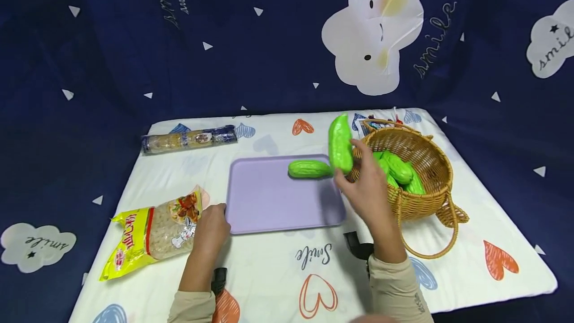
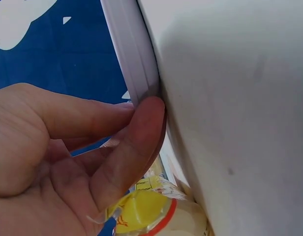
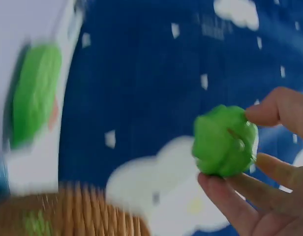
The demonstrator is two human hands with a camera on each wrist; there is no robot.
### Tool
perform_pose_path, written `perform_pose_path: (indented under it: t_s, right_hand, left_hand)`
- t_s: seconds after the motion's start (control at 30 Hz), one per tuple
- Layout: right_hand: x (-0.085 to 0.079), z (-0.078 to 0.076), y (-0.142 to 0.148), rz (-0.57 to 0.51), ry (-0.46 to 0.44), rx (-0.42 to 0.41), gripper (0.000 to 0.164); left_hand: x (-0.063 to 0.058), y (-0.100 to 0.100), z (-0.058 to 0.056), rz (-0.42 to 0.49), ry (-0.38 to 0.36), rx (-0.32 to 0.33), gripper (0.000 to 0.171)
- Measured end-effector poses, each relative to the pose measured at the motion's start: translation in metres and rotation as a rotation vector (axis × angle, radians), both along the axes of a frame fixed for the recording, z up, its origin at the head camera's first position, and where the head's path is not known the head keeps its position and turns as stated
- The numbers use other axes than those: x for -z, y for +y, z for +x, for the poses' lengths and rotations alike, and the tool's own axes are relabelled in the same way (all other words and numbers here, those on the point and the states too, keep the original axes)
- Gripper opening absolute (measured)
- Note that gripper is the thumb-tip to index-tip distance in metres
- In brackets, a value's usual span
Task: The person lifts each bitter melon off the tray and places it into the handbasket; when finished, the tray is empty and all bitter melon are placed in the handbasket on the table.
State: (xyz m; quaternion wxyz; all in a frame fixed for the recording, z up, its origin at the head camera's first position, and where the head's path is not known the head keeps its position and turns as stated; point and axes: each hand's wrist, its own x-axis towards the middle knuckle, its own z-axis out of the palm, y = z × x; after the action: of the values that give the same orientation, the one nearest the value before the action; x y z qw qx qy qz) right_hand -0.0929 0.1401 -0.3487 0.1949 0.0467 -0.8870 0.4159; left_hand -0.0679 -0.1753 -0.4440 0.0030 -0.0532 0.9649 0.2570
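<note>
My right hand [image 1: 367, 188] holds a bright green, lumpy bitter melon [image 1: 341, 143] upright between thumb and fingers, above the right back part of a lilac tray [image 1: 269, 198]. In the right wrist view this bitter melon [image 3: 225, 140] shows end-on in the fingertips. A second green bitter melon [image 1: 309, 169], ridged lengthwise, lies crosswise near the tray's back edge. At the tray's left front corner, my left hand [image 1: 212, 228] pinches the rim [image 2: 136, 59] between thumb and fingers. Several more bitter melons [image 1: 400, 168] lie in a brown wicker basket [image 1: 421, 206] right of the tray.
A yellow and clear food bag [image 1: 172, 226] lies left of the tray, beside my left hand. Behind it stretches a long clear packet [image 1: 190, 139]. The basket's looped handle [image 1: 432, 255] hangs toward the front. Small colourful packets [image 1: 378, 123] sit behind the basket.
</note>
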Motion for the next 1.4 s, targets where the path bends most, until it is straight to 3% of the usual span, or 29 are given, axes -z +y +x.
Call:
perform_pose_path:
  t_s: [0.17, 0.27, 0.43, 0.7, 0.77, 0.87, 0.93, 1.03, 1.1, 1.2, 1.4]
  right_hand:
    - [-0.004, -0.004, 0.043, -0.045, 0.022, 0.275, 0.068]
    - [0.002, -0.008, 0.058, -0.011, -0.032, 0.354, 0.068]
    - [0.015, -0.011, 0.068, 0.101, -0.141, 0.358, 0.066]
    - [0.019, -0.013, 0.068, 0.165, -0.16, 0.322, 0.059]
    - [0.02, -0.014, 0.064, 0.154, -0.097, 0.297, 0.057]
    - [0.023, -0.017, 0.052, 0.151, 0.069, 0.22, 0.051]
    - [0.026, -0.02, 0.039, 0.165, 0.186, 0.122, 0.046]
    - [0.03, -0.025, 0.014, 0.227, 0.248, -0.064, 0.044]
    - [0.034, -0.032, -0.002, 0.301, 0.206, -0.189, 0.046]
    - [0.043, -0.045, -0.019, 0.448, 0.066, -0.312, 0.053]
    - [0.062, -0.063, -0.028, 0.673, -0.297, -0.354, 0.072]
  left_hand:
    - [-0.001, -0.004, -0.001, 0.0, -0.006, -0.016, 0.034]
    - [-0.003, -0.006, -0.002, 0.0, -0.007, -0.023, 0.035]
    - [-0.003, -0.005, -0.002, 0.008, -0.016, -0.018, 0.036]
    - [-0.002, -0.004, -0.001, 0.01, -0.018, -0.024, 0.035]
    - [-0.002, -0.004, -0.001, 0.007, -0.014, -0.022, 0.035]
    - [-0.001, -0.004, 0.0, 0.005, -0.015, -0.02, 0.035]
    - [-0.001, -0.003, 0.0, 0.006, -0.021, -0.021, 0.035]
    - [0.0, -0.002, 0.001, 0.007, -0.026, -0.022, 0.035]
    - [0.0, -0.002, 0.001, 0.008, -0.027, -0.022, 0.035]
    - [0.0, -0.002, 0.001, 0.005, -0.017, -0.019, 0.034]
    - [0.0, -0.001, 0.0, -0.002, -0.014, -0.008, 0.033]
